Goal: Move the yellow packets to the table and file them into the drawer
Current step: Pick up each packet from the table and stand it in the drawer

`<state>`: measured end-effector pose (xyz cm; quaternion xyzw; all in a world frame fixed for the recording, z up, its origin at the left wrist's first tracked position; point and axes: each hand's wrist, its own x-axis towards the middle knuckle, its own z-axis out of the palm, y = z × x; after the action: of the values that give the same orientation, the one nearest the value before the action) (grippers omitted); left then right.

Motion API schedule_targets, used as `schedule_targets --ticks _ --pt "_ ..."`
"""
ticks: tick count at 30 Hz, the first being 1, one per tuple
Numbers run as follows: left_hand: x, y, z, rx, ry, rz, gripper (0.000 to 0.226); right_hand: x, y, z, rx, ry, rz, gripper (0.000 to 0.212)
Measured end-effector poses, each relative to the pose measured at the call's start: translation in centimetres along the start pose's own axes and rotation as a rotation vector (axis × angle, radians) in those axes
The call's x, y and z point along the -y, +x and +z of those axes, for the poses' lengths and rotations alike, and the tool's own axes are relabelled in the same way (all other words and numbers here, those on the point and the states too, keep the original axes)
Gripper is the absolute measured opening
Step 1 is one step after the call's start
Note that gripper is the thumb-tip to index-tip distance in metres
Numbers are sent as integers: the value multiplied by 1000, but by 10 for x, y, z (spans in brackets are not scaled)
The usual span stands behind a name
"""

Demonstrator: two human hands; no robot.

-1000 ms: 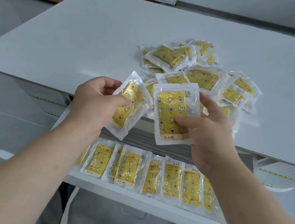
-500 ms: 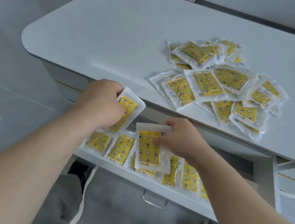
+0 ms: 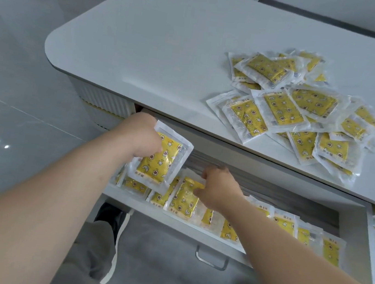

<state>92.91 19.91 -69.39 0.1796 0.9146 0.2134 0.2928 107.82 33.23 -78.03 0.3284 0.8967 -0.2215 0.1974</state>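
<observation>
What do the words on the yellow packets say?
Upper packet, held by the left hand: small dark print on its lower edge, too blurred to read.
Lower packet, pinched by the right hand: same print, unreadable.
Pile on the table, row in the drawer: too small to read.
Nothing else has words.

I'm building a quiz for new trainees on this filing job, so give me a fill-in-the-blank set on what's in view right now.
1. The left hand grips one ____ packet above the open drawer.
2. The right hand pinches a second packet down inside the ____.
3. The loose pile lies on the table, to the ____ of both hands.
Missing words: yellow; drawer; right.
</observation>
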Motion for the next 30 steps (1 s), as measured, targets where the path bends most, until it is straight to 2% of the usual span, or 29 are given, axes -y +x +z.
schedule_targets --ticks 2,6,10,14,18,23,30 --pt "-5 4 5 41 35 -32 49 -4 -2 -1 -64 -154 -27 53" --pt "-15 10 25 126 96 -108 48 -6 -6 -10 -98 -168 -70 61" --pt "-14 12 48 170 239 -152 39 -8 -17 -26 -146 -84 -90 38" --pt "-4 18 70 178 297 -197 44 -16 -35 -30 -117 -49 -133 24" --pt "-9 19 79 118 387 -121 50 -23 -49 -31 -96 -84 -164 25" --pt "-9 16 86 99 575 7 55 -34 -64 -41 -125 -49 -172 16" --pt "-16 0 79 44 763 32 80 -46 -78 -60 -167 -54 -136 15"
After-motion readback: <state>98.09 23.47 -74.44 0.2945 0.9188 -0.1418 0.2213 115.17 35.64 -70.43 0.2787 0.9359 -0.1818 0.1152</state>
